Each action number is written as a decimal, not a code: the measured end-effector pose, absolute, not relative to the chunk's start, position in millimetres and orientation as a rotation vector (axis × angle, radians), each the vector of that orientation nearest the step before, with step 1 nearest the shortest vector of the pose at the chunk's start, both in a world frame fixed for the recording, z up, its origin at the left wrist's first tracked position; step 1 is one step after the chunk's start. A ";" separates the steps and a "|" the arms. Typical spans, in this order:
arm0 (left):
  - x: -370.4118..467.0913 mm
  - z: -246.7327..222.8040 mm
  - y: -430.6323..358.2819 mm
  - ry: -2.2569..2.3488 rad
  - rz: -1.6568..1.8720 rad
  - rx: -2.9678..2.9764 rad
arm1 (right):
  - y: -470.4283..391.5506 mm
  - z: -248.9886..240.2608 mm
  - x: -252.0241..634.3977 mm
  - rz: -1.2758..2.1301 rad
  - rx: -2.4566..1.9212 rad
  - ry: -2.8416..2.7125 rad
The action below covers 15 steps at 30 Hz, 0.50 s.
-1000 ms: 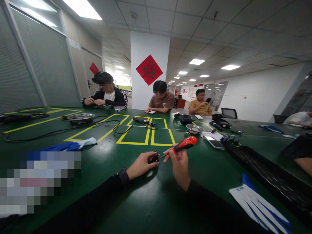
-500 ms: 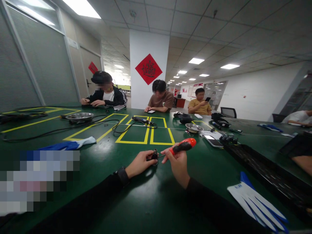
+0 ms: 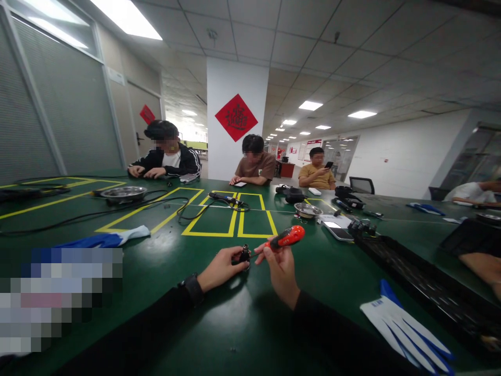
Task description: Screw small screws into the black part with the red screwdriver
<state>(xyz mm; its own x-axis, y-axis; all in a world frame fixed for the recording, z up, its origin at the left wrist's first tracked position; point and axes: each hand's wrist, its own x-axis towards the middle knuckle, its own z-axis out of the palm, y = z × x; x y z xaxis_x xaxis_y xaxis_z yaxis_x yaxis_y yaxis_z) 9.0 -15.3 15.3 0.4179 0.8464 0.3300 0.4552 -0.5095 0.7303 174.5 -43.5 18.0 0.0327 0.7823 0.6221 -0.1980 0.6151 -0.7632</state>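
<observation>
My left hand pinches a small black cylindrical part with a metal top, standing upright on the green table. In my right hand is a red and black screwdriver, its handle pointing up and to the right. The shaft runs left toward the black part, and the tip meets its side or is very close to it; I cannot tell which. Fingers of both hands are closed, with a small gap between the hands.
White and blue gloves lie at right, another glove at left. A long black tray holds small parts. Metal bowls, a phone, cables and an electric screwdriver lie farther back. Several people sit around the table.
The view has shifted slightly, so everything sits a little lower and further left. The screwdriver handle has tipped slightly and turned in my right hand. My left hand keeps its hold.
</observation>
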 end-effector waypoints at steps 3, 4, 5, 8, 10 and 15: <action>8.4 14.3 -14.6 1.101 0.941 2.146 | -44.8 14.4 174.6 0.796 -0.550 -1.367; 8.2 13.7 -14.1 1.099 0.945 2.148 | -45.3 14.0 174.6 0.785 -0.549 -1.375; 8.0 12.9 -13.6 1.094 0.946 2.148 | -45.7 14.1 174.7 0.776 -0.550 -1.380; 7.6 10.7 -11.5 1.098 0.947 2.152 | -46.2 16.2 174.6 0.779 -0.539 -1.386; 7.1 9.8 -10.2 1.114 0.946 2.165 | -46.0 18.3 174.3 0.809 -0.531 -1.384; 5.2 9.9 -8.1 1.100 0.960 2.199 | -44.3 21.9 174.9 0.815 -0.545 -1.298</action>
<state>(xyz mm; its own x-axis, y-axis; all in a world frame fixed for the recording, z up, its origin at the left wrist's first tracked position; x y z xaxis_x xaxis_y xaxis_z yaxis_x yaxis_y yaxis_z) 5.2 -8.1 9.9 0.4261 0.8264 0.3681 0.4766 -0.5509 0.6851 174.9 -44.3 21.9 0.0624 0.7823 0.6197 -0.2178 0.6167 -0.7565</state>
